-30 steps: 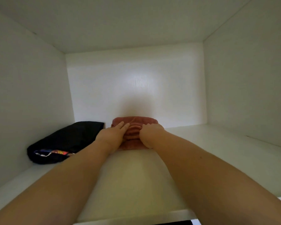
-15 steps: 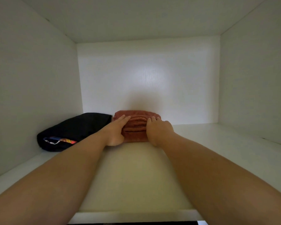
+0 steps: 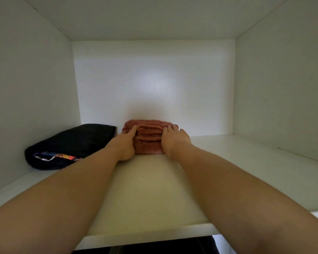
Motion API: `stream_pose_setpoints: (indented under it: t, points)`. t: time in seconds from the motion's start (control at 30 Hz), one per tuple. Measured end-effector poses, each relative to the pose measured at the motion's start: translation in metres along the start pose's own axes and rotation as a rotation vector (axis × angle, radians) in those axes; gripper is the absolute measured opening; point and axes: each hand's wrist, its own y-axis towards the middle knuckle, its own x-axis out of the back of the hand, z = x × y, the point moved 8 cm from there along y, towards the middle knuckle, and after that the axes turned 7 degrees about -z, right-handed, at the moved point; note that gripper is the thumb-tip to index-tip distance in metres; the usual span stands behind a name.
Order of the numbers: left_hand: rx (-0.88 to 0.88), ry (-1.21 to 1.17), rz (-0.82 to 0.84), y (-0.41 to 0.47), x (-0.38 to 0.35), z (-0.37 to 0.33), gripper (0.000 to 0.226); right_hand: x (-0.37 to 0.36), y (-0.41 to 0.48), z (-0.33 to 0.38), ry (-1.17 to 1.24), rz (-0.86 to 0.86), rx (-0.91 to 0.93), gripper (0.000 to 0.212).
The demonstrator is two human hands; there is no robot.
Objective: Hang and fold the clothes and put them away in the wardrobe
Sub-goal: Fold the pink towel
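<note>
- The fingers [image 3: 133,130] of the left hand [image 3: 124,143] lie straight and close together, flat against the 9 o'clock flank of the folded rust-pink ribbed knit garment [image 3: 149,138]. The tips touch its top edge.
- The fingers [image 3: 170,128] of the right hand [image 3: 174,140] are slightly spread and rest over the bundle's 3 o'clock corner. Neither hand curls round the cloth; both press it between them.
- The bundle sits on the white wardrobe shelf [image 3: 246,162], with the white back panel [image 3: 154,85] near at its 12 o'clock. Whether they touch I cannot tell.
- A folded black garment with a coloured print [image 3: 77,142] lies just beside it at 9 o'clock, past the left hand.
- By its look the knit is soft, light and springy. Its stacked folds would likely slump or fan open if pinched at one layer.
- It is best taken from both flanks with flat palms, or from beneath, so the folds keep together.
- The smooth shelf should let it slide easily.
</note>
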Motion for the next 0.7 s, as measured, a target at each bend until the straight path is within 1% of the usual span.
stream_pose_setpoints:
  t: [0.07,0.2,0.3,0.37,0.43,0.53,0.57,0.6,0.7]
  points:
    - [0.011,0.001,0.009,0.0,0.002,0.0,0.088,0.004,0.0,-0.001,-0.008,-0.018,-0.018,0.053]
    - [0.083,0.122,-0.044,-0.004,-0.001,-0.014,0.078,0.016,-0.003,0.002,0.008,-0.066,-0.078,0.055]
    - [0.071,0.143,-0.046,-0.018,0.0,-0.027,0.072,0.026,-0.016,0.013,0.101,-0.058,-0.101,0.061]
    - [0.088,0.119,-0.013,-0.036,0.009,-0.033,0.07,0.034,-0.033,0.019,0.126,-0.027,-0.089,0.062]
    - [0.117,0.04,0.031,-0.062,0.025,-0.04,0.063,0.046,-0.054,0.021,0.161,-0.014,-0.058,0.056]
    - [0.11,-0.002,0.007,-0.109,0.062,-0.054,0.044,0.08,-0.09,0.019,0.307,-0.097,-0.033,0.037]
    - [0.115,-0.008,-0.033,-0.128,0.079,-0.058,0.042,0.093,-0.104,0.019,0.355,-0.134,-0.021,0.031]
    - [0.113,-0.017,-0.107,-0.149,0.096,-0.062,0.04,0.105,-0.12,0.021,0.389,-0.166,0.002,0.028]
    - [0.144,-0.103,-0.435,-0.229,0.148,-0.061,0.037,0.129,-0.175,0.037,0.516,-0.197,0.074,0.031]
